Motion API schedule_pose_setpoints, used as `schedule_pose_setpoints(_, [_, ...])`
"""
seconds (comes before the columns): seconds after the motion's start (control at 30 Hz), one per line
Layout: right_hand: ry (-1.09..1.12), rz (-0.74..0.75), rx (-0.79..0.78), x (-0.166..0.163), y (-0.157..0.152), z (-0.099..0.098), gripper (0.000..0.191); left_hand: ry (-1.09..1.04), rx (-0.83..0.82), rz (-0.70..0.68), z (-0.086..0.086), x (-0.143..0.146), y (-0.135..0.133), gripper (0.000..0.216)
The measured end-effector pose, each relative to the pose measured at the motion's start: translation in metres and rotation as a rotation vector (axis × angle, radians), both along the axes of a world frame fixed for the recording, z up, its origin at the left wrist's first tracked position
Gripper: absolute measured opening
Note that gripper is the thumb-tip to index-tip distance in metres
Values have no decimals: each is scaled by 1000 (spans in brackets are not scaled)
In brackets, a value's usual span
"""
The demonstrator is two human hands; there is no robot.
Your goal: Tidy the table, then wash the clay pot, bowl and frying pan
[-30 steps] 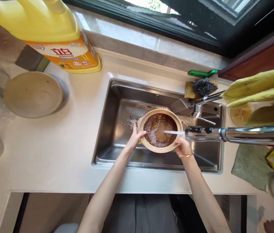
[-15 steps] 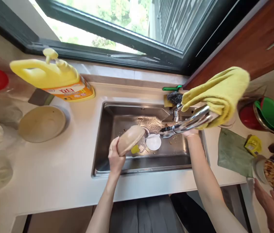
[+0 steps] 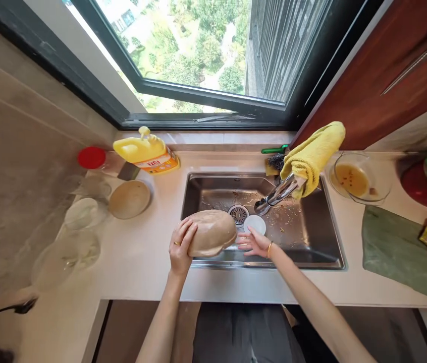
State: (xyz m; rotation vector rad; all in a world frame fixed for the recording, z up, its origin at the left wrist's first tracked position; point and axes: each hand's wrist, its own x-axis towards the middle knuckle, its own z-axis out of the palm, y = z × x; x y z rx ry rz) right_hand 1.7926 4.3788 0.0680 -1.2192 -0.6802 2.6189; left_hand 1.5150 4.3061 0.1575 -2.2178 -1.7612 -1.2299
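Note:
My left hand [image 3: 180, 245] grips a beige bowl [image 3: 213, 233] by its left end, over the front left of the sink [image 3: 304, 242]. The bowl is tipped so that its smooth outer side faces up. Just right of the bowl, my right hand [image 3: 253, 242] is open with its fingers spread, close to the bowl's edge; whether they touch is hard to tell. Under and behind the right hand lies a small white round dish [image 3: 255, 224] on the sink floor. The chrome faucet [image 3: 277, 195] reaches over the sink, with a yellow cloth [image 3: 314, 159] draped on it.
Left of the sink are a yellow detergent jug [image 3: 147, 154], a beige plate [image 3: 129, 199] and bagged items [image 3: 81, 247]. A black scourer [image 3: 276, 162] sits behind the sink. On the right are a glass bowl of brownish liquid [image 3: 353, 179] and a green cloth [image 3: 395, 252].
My right hand has left the faucet and come left beside the bowl. The bowl has turned in my left hand, its outer side now upward. The yellow piece in the sink is out of sight.

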Motion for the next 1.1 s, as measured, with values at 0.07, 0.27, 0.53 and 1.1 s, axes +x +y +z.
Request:
schedule_pose_setpoints(0.07, [152,-45,-93,-30,-10,1,71,11,44,-36,19,3,-6,50])
schedule_pose_setpoints(0.27, [221,9,78,-66,23,61,54,295,131,-279,64,14,-29,34])
schedule_pose_setpoints(0.53, [58,-32,607,-60,22,118,58,311,238,-73,54,10,-69,48])
schedule_pose_setpoints(1.1, [-140,39,595,-35,27,97,70,-617,-323,197,7,14,-45,59])
